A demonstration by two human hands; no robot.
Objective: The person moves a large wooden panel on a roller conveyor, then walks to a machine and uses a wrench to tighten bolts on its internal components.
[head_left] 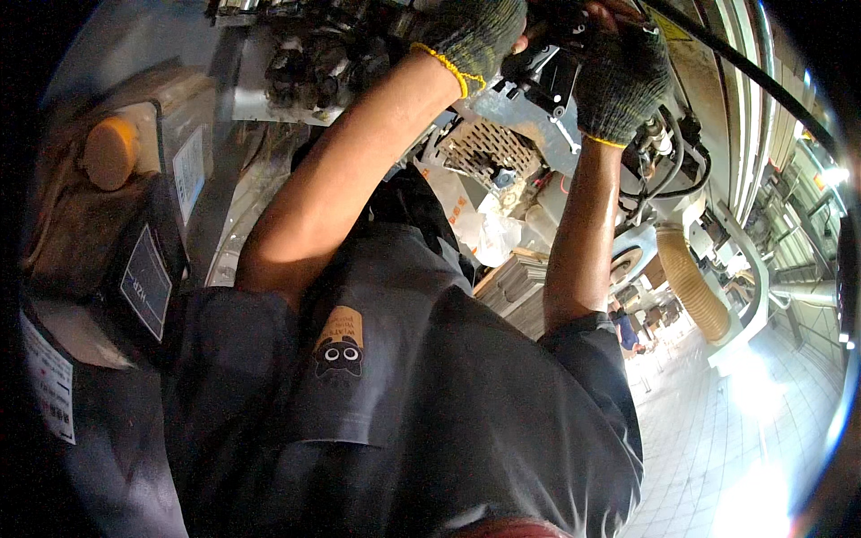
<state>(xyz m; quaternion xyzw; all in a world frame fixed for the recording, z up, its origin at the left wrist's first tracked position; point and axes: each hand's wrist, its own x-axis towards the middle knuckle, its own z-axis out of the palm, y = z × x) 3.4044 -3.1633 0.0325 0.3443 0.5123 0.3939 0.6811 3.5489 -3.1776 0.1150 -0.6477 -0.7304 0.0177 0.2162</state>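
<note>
Both my hands are raised at the upper edge, wearing dark knit gloves with yellow cuffs and bare fingertips. My left hand (480, 40) is curled beside a cluster of dark, greasy machine parts (327, 67); a bare fingertip shows at its right side. To the right, my right hand (623, 85) bends its fingers against a black machine part (549, 76) with small bolts. What either hand grips is hidden by the gloves and the picture's edge. Below the hands are a metal plate (547, 134) and a slotted metal guard (489, 148).
A brownish tank (76, 220) with an orange cap (111, 152) stands at left. Black cables (668, 179) hang by my right wrist. A ribbed tan hose (691, 282) runs down at right above a tiled floor (686, 430). Another person (626, 332) is far off.
</note>
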